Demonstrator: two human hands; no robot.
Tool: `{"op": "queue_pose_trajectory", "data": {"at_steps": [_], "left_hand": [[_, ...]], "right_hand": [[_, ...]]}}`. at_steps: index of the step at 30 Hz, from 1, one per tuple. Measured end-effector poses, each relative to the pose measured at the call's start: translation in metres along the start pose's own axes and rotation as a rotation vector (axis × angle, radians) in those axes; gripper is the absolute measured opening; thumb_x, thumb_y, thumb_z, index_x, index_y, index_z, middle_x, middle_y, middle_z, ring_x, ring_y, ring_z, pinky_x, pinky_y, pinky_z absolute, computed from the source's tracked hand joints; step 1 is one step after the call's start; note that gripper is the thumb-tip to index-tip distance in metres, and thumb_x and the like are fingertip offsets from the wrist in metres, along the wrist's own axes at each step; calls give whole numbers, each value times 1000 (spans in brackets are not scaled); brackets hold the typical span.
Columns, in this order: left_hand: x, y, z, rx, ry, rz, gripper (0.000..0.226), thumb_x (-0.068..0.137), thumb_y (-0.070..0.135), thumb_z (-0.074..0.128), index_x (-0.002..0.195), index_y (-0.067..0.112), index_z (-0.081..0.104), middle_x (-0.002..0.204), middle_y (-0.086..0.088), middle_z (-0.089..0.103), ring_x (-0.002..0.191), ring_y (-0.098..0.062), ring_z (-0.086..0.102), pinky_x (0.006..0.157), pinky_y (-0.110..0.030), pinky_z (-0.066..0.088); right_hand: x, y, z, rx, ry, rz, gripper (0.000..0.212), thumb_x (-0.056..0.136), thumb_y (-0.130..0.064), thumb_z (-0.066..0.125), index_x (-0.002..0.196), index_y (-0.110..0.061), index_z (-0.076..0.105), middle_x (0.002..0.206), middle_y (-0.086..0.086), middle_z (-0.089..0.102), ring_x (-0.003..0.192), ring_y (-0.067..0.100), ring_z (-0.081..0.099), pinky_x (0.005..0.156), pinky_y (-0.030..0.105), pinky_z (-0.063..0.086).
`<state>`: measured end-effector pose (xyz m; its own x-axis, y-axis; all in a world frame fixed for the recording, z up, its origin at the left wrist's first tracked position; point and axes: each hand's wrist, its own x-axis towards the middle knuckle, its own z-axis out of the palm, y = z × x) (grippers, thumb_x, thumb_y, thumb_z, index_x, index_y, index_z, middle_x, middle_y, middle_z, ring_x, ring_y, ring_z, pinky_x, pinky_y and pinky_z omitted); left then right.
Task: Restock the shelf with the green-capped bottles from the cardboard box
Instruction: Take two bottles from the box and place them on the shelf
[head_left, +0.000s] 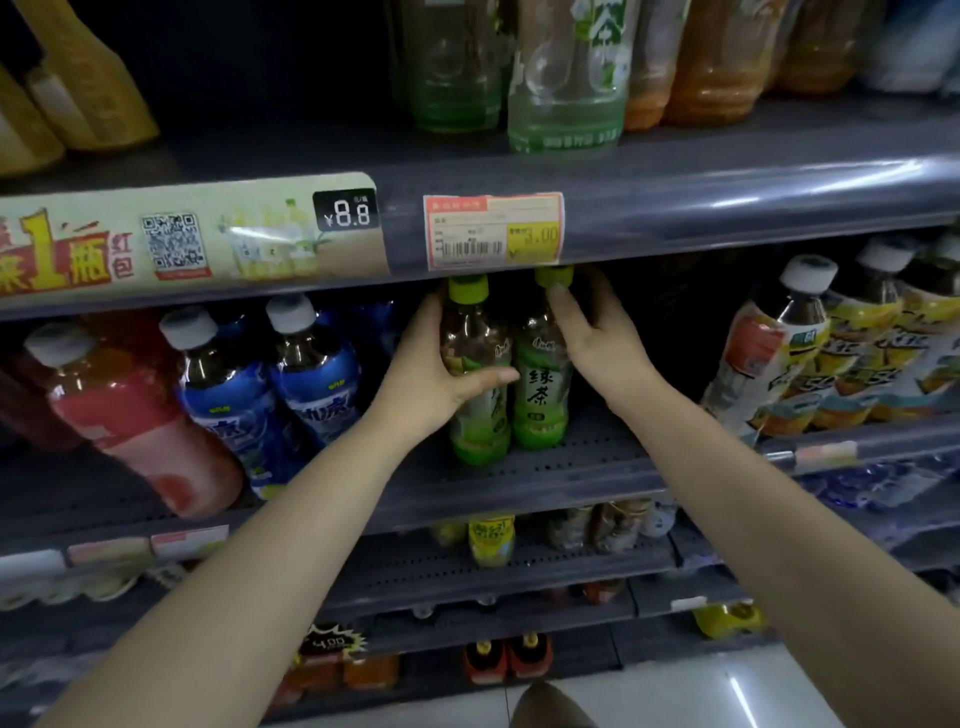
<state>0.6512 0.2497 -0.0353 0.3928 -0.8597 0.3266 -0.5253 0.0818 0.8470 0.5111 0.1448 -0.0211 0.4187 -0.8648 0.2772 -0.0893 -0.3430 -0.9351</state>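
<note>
While both bare arms reached into the middle shelf, the scene from left to right was as follows. At the far left of this shelf lay a tilted bottle with a red label, and just beside it stood two blue-labelled bottles with pale caps, also leaning. Next came the left hand, which was wrapped around the left green-capped bottle, with the thumb across the front of the label and the fingers behind. This bottle stood upright on the perforated shelf floor, touching the right green-capped bottle at its side. The right hand was closed on the upper part of that second bottle, with the thumb near the cap; the other fingers were hidden behind it, so the grip was probably around the neck, but this was not fully clear. Both green caps stood just under the edge of the shelf above, below a paper price tag. To the right of the hands was a dark gap, and then a row of yellow-labelled bottles with pale caps, leaning to the right.
</note>
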Motion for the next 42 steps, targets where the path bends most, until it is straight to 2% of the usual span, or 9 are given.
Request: {"op": "queue_pose_trajectory", "data": {"at_steps": [3,6,10,14,18,21,24,34,42], "left_hand": [[-24,-21,9,36,177,-144,93,59,39,86,133,23,33,135,-2,45,123,-13,46,104,-30,37],[-37,-33,23,96,204,-267,82,58,48,83,125,21,44,126,-2,51,116,-16,50,100,-36,44],[-39,-41,35,139,229,-208,66,68,37,80,123,18,48,122,-2,56,113,-15,52,96,-34,46],[-37,-51,37,-86,264,-192,60,82,18,71,134,18,42,127,4,55,117,-8,52,97,-21,44],[-24,-59,49,-138,279,-172,56,91,14,58,142,20,34,128,14,46,120,1,44,100,-17,37],[-13,-66,61,-76,323,-147,56,94,17,53,145,18,29,137,7,44,129,-8,40,107,-24,32],[2,-72,63,33,324,-146,56,96,19,48,146,14,25,148,-4,39,135,-16,37,109,-24,29],[30,-81,62,-10,296,-210,56,98,19,44,148,18,19,151,-4,36,137,-18,34,114,-34,28],[6,-64,55,-28,245,-316,69,94,32,52,150,23,12,155,1,26,141,-17,27,114,-31,23]], "right_hand": [[-14,18,-1,-19,27,105,68,82,-43,64,137,-15,35,126,-4,49,120,12,45,96,26,37],[-31,42,2,-65,-57,175,85,70,-44,77,136,-13,32,130,2,53,121,17,50,99,34,44],[-37,58,8,-163,-15,118,75,71,-31,80,130,-12,38,125,4,56,115,18,53,88,27,45],[-33,73,9,-186,-48,45,63,76,-35,75,127,-14,45,122,2,60,113,18,56,86,27,47],[-19,84,14,-121,-57,3,56,80,-30,72,128,-14,48,121,1,61,110,13,56,84,17,44],[-8,89,19,-93,-53,-23,54,82,-26,70,129,-12,48,116,-4,60,105,6,54,73,-4,38],[4,94,23,-77,-50,-28,52,84,-23,68,131,-11,47,113,-6,58,105,5,54,69,-8,35],[28,108,35,-41,-26,-30,49,83,-23,69,127,-13,49,110,-5,60,102,6,56,69,-5,38],[6,84,24,-77,16,17,67,78,-29,74,136,-13,44,127,-1,57,113,3,47,90,18,38]]}}
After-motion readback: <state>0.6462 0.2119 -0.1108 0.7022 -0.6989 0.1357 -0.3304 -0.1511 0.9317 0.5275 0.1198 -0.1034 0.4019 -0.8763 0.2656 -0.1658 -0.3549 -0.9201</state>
